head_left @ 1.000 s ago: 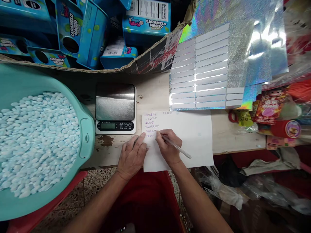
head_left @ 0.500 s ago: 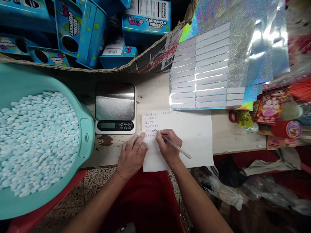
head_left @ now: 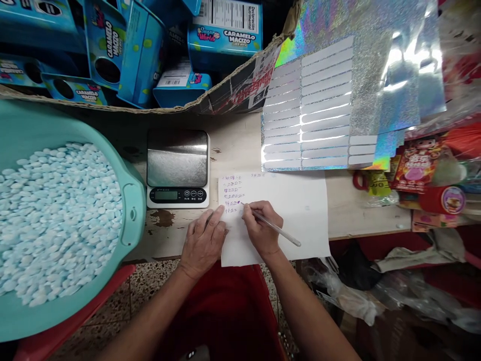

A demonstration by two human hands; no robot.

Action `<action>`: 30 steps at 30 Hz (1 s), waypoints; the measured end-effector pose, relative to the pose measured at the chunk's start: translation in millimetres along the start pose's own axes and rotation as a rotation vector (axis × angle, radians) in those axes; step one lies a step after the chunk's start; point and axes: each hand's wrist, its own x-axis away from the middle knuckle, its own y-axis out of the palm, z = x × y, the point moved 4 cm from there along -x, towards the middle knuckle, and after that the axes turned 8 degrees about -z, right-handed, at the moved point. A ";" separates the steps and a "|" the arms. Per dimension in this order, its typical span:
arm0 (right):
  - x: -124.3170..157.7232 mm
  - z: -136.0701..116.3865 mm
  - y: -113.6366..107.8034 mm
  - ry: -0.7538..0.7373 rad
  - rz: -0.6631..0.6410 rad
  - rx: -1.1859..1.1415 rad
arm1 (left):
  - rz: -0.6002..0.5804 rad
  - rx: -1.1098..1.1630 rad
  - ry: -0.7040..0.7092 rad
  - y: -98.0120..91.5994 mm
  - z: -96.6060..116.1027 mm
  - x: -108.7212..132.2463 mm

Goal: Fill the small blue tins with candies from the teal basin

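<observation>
A white sheet of paper [head_left: 287,215] lies at the table's front edge, with rows of handwritten characters and tally marks in purple ink at its upper left. My right hand [head_left: 262,225] is closed around a slim clear pen [head_left: 283,234], its tip at one of the lower rows beside a small dark blot. My left hand [head_left: 205,238] rests flat, fingers stretched out, across the paper's left edge. Just behind that hand stands a digital kitchen scale [head_left: 178,168] with a bare metal plate; its display is too dim to read.
On the left is a turquoise basin [head_left: 131,215] of pale blue candies [head_left: 63,215]. Behind the scale, a cardboard box [head_left: 233,90] holds blue candy cartons [head_left: 225,35]. Silvery label sheets [head_left: 326,110] overlap the back right, near small colourful packets [head_left: 417,165].
The pen tip has shifted slightly right, off the dark blot, and the pen's rear end has swung a little right and down. My left hand stays in place.
</observation>
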 end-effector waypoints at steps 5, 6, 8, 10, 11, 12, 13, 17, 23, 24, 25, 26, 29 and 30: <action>-0.7 -0.2 0.2 -0.023 0.003 0.026 | 0.001 -0.001 -0.001 0.4 0.0 -0.3; -0.8 0.0 0.3 -0.026 0.001 0.026 | 0.002 -0.001 -0.002 0.4 0.0 -0.5; -0.7 0.6 0.6 -0.030 -0.003 0.023 | 0.004 0.000 0.000 0.5 0.0 -0.9; -0.5 0.9 0.6 -0.031 -0.002 0.026 | 0.005 -0.001 0.003 0.5 0.1 -1.3; -0.5 0.8 0.5 -0.032 -0.001 0.029 | 0.006 -0.002 0.004 0.3 0.2 -1.4; -0.6 0.6 0.6 -0.034 -0.003 0.032 | 0.005 -0.004 0.005 0.2 0.3 -1.5; -0.8 0.1 0.7 -0.039 -0.004 0.036 | 0.004 -0.006 0.005 0.0 0.4 -1.5; -1.6 -2.6 1.5 -0.072 -0.017 0.041 | 0.003 -0.005 0.003 -0.9 0.7 -0.8; -1.1 -0.9 1.3 -0.054 0.011 0.053 | 0.008 0.002 0.005 -1.0 0.5 -0.9; -1.1 -0.5 1.3 -0.051 0.013 0.058 | 0.009 0.002 0.004 -1.2 0.4 -1.1; -1.2 -0.4 1.5 -0.052 0.013 0.063 | 0.008 0.002 0.003 -1.4 0.3 -1.2; -1.4 -0.6 1.5 -0.057 0.012 0.071 | 0.006 0.003 0.003 -1.6 0.3 -1.2; -2.4 -2.7 1.4 -0.086 0.018 0.117 | 0.001 -0.002 0.002 -2.1 0.6 -1.0; -2.6 -3.4 1.3 -0.093 0.023 0.134 | 0.000 -0.006 0.001 -2.1 0.8 -0.8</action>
